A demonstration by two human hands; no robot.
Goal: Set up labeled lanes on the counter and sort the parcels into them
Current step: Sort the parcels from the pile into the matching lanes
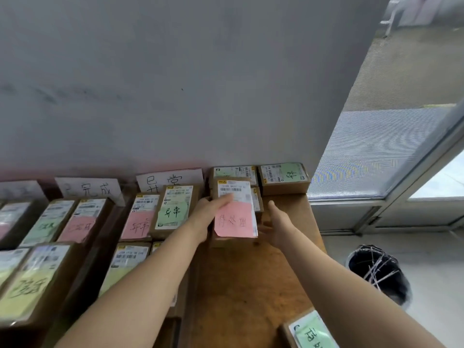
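Left hand (208, 214) on parcel (234, 221) edge, right hand (275, 222) beside; open counter (251, 285)

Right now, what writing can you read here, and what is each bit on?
"已完成": left wall card.
"异常": right wall card, partly hidden.
"异常": green note below that card.
"待处理": pink note on the parcel the left hand grips.
Printed shipping labels and other notes: too blurred.

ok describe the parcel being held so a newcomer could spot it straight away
Go to the right end of the wooden counter, under the grey wall. The left hand grips a brown parcel there by its left edge. Its big handwritten note is pink, while the parcel to its left carries a green one.
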